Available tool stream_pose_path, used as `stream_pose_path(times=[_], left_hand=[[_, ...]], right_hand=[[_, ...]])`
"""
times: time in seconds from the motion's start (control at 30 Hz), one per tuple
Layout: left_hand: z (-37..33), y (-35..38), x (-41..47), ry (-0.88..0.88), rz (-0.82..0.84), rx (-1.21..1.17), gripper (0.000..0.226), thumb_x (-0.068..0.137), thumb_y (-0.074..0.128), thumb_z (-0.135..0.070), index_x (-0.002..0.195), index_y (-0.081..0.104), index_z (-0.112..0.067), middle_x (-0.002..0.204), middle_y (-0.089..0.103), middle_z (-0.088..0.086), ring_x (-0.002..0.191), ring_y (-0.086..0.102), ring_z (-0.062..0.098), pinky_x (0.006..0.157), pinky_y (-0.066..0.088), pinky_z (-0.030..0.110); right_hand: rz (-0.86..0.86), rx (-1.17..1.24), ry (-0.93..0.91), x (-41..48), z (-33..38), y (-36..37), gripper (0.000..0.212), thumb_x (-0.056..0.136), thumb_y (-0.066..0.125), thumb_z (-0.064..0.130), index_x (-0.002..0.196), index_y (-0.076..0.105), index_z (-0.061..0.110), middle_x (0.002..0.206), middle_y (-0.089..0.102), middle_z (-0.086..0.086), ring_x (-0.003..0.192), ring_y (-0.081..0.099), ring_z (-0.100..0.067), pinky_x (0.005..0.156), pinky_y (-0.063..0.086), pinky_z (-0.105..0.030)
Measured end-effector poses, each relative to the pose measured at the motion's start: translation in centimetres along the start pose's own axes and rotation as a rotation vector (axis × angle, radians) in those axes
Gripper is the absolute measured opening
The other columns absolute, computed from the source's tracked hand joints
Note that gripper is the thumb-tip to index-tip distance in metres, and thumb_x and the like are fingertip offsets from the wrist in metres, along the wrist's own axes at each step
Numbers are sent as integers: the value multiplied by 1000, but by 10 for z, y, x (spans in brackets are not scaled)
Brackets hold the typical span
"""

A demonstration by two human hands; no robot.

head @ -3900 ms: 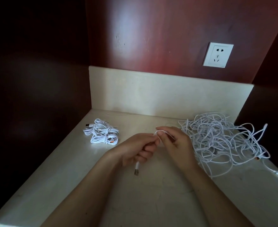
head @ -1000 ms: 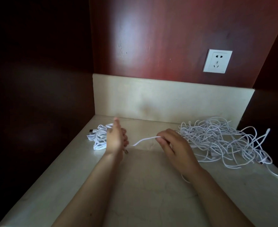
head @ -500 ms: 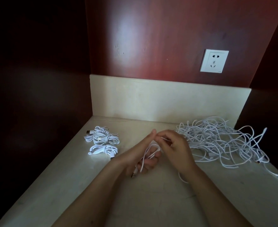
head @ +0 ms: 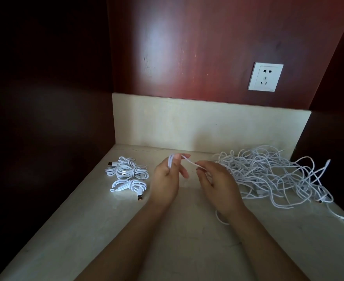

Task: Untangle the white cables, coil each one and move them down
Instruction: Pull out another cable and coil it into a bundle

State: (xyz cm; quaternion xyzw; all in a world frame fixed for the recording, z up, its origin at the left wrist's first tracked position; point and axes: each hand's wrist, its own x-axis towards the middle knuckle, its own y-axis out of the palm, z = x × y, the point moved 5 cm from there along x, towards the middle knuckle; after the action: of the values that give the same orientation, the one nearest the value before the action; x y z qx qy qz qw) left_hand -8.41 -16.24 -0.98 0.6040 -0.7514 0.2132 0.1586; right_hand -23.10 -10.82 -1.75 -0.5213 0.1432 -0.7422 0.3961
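My left fingers (head: pixel 178 157) curl round a few folded loops of the white cable (head: pixel 189 161). My right fingers (head: pixel 204 169) pinch the same strand just to the right, so it runs straight between them. My left hand (head: pixel 166 179) stands raised with its back toward me, and my right hand (head: pixel 216 184) is lower. Both forearms reach over the tabletop (head: pixel 187 244). The tangled pile (head: pixel 268 173) lies just right of my right hand, and the coiled bundles (head: pixel 126 173) lie left of my left.
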Motion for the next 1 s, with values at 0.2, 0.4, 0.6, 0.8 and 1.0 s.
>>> stream_pose_path(times=[0.2, 0.4, 0.6, 0.8, 1.0], left_hand=[[-3, -25, 7, -91, -259, -272, 42, 107, 30, -32, 92, 68, -30, 98, 71, -17, 80, 55, 0, 66, 44, 10], [7, -32, 21, -296, -248, -797, 42, 106, 26, -40, 93, 60, -18, 82, 74, -5, 85, 65, 14, 90, 47, 33], [14, -44, 25, -395, -321, -956, 40, 106, 31, -40, 72, 41, -21, 48, 21, -10, 37, 16, 5, 34, 18, 18], [33, -30, 24, -640, -133, -679, 38, 104, 38, -34, 68, 31, -22, 45, 23, -9, 32, 16, 3, 32, 11, 12], [28, 15, -5, -739, 414, -259, 67, 91, 31, -71, 62, 53, -15, 62, 49, 6, 38, 34, 12, 36, 23, 15]], right_hand=[[140, -38, 40, -2, -2, 12, 38, 94, 49, 31, 129, 60, 22, 107, 68, 3, 102, 60, -19, 85, 46, -31], [184, -78, 57, 0, -7, 12, 58, 91, 32, 48, 132, 61, 19, 111, 67, -3, 106, 59, -23, 90, 45, -34], [216, -54, 17, -3, -5, 12, 31, 89, 50, 41, 103, 71, 23, 96, 68, 5, 94, 61, -15, 85, 48, -35], [88, 157, -155, -2, 26, -4, 22, 100, 43, 32, 92, 60, 21, 88, 57, 9, 86, 57, -12, 77, 46, -33], [26, 187, -173, -3, 36, -9, 20, 96, 52, 37, 87, 65, 25, 81, 58, 13, 77, 57, -7, 70, 48, -34]])
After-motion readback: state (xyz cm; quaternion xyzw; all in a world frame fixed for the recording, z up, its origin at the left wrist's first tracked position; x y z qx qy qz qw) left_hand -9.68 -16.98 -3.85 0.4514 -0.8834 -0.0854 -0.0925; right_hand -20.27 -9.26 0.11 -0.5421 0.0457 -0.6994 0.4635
